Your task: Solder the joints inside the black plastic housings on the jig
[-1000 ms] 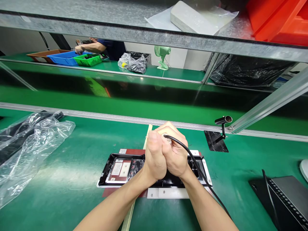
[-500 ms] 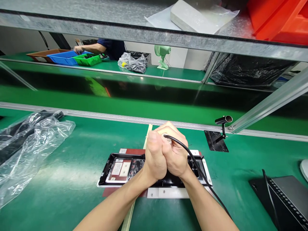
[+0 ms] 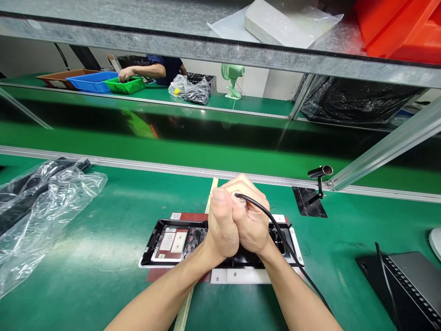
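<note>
Room (head view, the only one): metal shelf (image 3: pixel 138 43) overhead; behind the divider, a co-worker's hand (image 3: pixel 127 74) at a green bin (image 3: pixel 126 86), fan (image 3: pixel 233 76) nearby.
Desk: green top (image 3: pixel 127 294), pale strip (image 3: pixel 184 312) running front to back and passing under the work.
Black panel: tray-like black panel (image 3: pixel 150 245) lying flat mid-desk, over a red board (image 3: pixel 189 216) and a white plate (image 3: pixel 248 276); probably bedded there for level support.
Hands: left (image 3: pixel 223 225) and right (image 3: pixel 253 225), pressed together, both clenched round one corded tool (image 3: pixel 240 200) above the panel's middle. Two-handed wrap reads as wanting steadiness or force, tool kept roughly upright.
Tool tip: hidden by the fists (can't tell whether it touches the panel).
Cable: black cable (image 3: pixel 272 218) leaves the tool's top, drapes over the right wrist side; likely routed there to clear the grip.
Desk edges: plastic bag (image 3: pixel 74 193) left, black cylinder on a stalk (image 3: pixel 320 172) right rear, both well apart from the panel, so elbow room is good.
</note>
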A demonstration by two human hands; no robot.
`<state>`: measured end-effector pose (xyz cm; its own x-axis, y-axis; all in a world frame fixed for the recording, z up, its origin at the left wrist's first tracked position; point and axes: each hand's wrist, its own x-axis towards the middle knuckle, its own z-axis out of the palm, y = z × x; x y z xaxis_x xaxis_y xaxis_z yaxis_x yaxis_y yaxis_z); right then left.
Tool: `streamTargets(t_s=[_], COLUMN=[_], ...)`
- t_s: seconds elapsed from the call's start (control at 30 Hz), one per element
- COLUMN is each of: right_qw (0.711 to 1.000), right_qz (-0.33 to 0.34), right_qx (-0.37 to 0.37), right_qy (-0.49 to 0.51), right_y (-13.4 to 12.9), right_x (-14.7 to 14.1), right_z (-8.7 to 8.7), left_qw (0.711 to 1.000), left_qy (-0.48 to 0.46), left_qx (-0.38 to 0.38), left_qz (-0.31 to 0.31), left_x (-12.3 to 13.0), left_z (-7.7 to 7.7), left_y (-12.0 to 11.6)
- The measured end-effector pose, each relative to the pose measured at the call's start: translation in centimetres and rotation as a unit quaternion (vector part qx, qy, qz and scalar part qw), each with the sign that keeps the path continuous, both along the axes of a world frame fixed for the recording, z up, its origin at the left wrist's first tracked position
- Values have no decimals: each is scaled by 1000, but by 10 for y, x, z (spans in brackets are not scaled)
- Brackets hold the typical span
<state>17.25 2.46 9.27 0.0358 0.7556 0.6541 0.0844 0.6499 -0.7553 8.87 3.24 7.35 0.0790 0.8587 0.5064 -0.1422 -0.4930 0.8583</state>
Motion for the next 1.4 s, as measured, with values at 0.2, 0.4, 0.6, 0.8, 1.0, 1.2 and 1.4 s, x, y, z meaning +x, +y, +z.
streamTargets(t_s=[0.2, 0.4, 0.6, 0.8, 1.0, 1.2, 1.4], right_qw=[1000, 1000, 1000, 1000, 1000, 1000, 1000], right_qz=[-7, -3, 2, -1, 1, 4, 4], right_qx=[-4, -5, -5, -5, -8, -3, -3], right_qy=[-4, 2, 9, 0, 5, 5, 2], right_y=[-1, 0, 0, -1, -1, 0, 0], right_x=[0, -1, 0, 1, 1, 1, 1], right_z=[0, 0, -1, -1, -1, -1, -1], left_qw=[1000, 999, 999, 1000, 1000, 1000, 1000], left_qy=[4, -12, -6, 4, -1, 16, 1], left_qx=[5, 8, 10, -4, -11, -8, -5], left_qz=[-1, -37, -38, 8, 10, 1, 1], left_x=[-1, 3, 3, -2, -2, -1, -2], left_z=[2, 10, 9, 0, 2, 5, 2], left_y=[0, 0, -1, 0, -1, -1, 0])
